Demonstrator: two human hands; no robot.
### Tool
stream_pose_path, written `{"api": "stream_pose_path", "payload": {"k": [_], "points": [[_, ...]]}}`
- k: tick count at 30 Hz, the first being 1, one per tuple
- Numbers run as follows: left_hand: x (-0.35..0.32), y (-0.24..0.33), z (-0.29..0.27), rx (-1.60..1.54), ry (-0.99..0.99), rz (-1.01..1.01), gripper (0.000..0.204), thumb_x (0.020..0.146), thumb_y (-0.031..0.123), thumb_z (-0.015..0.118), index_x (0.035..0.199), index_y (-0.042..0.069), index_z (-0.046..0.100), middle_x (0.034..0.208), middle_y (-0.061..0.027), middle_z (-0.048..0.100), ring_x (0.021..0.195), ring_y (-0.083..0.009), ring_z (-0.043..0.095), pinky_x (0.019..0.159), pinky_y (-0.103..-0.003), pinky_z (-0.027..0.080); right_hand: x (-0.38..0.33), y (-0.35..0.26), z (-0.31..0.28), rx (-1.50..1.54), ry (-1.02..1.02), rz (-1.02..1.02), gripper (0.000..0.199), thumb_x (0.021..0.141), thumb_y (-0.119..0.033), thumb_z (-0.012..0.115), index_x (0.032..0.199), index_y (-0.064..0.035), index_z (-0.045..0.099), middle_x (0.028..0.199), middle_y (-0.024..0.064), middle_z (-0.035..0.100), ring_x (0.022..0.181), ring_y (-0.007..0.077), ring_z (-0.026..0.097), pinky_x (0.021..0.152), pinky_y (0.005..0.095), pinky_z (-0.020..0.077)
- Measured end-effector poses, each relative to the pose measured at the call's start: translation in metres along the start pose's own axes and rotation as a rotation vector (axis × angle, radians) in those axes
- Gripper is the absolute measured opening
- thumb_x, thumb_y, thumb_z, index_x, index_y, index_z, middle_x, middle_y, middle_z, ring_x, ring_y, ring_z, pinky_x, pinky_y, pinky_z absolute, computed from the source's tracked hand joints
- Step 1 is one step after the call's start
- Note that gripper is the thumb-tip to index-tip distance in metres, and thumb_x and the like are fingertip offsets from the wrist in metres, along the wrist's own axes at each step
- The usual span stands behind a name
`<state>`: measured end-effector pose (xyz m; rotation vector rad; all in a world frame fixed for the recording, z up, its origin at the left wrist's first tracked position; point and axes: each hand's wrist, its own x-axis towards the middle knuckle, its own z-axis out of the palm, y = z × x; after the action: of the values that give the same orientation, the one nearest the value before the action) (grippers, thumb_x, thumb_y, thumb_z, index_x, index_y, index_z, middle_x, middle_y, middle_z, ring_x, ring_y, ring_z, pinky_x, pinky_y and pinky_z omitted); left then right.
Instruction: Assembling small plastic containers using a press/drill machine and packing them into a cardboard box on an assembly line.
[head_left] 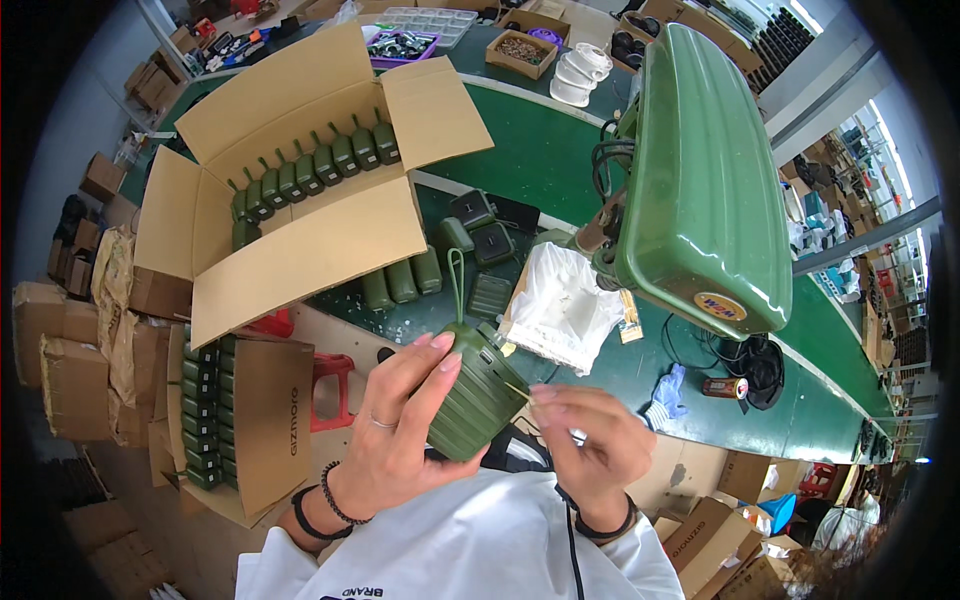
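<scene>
My left hand [395,425] is wrapped round a green ribbed device [472,400] with rounded corners. From the top of the device rises a green strap loop [457,285]. Between the thumb and fingers of my right hand [592,435] is a thin yellowish stick [517,390]. Its tip meets the side of the device, near a row of small dark slots. I cannot tell whether the tip goes into a slot. Similar green devices [402,280] lie on the green table just beyond my left hand, with dark open housings [490,243] beside them.
An open cardboard box [310,270] with several strapped green devices stands at the left. A large green machine head [700,190] overhangs the right side. Beneath it sits a box lined with white plastic [565,305]. A blue glove [665,395] and a can [725,388] lie farther right.
</scene>
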<state>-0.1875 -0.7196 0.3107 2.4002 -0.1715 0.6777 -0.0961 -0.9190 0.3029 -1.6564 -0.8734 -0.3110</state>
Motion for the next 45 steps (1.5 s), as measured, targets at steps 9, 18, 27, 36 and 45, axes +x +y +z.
{"api": "stream_pose_path", "payload": {"k": [9,18,27,36,45], "points": [[0.001,-0.001,-0.001,0.113,-0.065,0.022,0.086,0.062,0.019,0.096,0.139,0.002,0.059,0.146,-0.017,0.054,0.129,-0.0403,0.057,0.105,-0.048,0.054,0.012,-0.003,0.006,-0.357,-0.171,0.004,0.03,0.075,0.007,0.083,0.102,-0.0022,0.076,0.105,0.0097,0.07,0.096,0.0307,0.07,0.08,0.0382,0.0562],[-0.021,-0.056,-0.053,-0.139,0.005,-0.365,0.087,0.064,0.032,0.097,0.138,0.003,0.061,0.146,-0.0175,0.057,0.131,-0.0337,0.059,0.111,-0.044,0.047,-0.005,0.018,0.029,0.037,-0.108,0.332,0.014,0.088,0.002,0.077,0.1,-0.0004,0.07,0.099,0.0121,0.075,0.091,0.026,0.073,0.081,0.0348,0.0576],[0.01,-0.233,-0.161,-0.841,0.485,-0.79,0.05,0.107,0.018,0.056,0.153,0.0,0.047,0.146,-0.0167,0.058,0.131,-0.026,0.06,0.104,-0.038,0.055,-0.102,0.229,0.171,-0.055,-0.391,0.759,0.005,0.093,0.0,0.067,0.097,0.003,0.066,0.082,0.0167,0.075,0.078,0.0284,0.076,0.071,0.0386,0.0598],[0.021,-0.535,-0.147,0.195,-0.03,-1.11,0.1,0.075,0.022,0.085,0.155,-0.008,0.032,0.142,-0.0292,0.058,0.126,-0.0348,0.062,0.105,-0.041,0.051,-0.136,0.266,0.235,-0.545,-0.381,0.868,0.01,0.09,-0.008,0.069,0.099,-0.0039,0.066,0.092,0.0219,0.073,0.091,0.0447,0.07,0.08,0.0549,0.0552],[-0.025,-0.629,-0.098,0.771,-0.359,-1.356,0.103,0.07,0.045,0.094,0.14,-0.007,0.038,0.146,-0.025,0.046,0.137,-0.0415,0.048,0.113,-0.048,0.045,-0.137,0.27,0.243,-0.7,-0.277,1.042,0.011,0.09,-0.008,0.069,0.098,-0.0036,0.064,0.092,0.0196,0.073,0.089,0.0433,0.07,0.081,0.0548,0.054]]}}
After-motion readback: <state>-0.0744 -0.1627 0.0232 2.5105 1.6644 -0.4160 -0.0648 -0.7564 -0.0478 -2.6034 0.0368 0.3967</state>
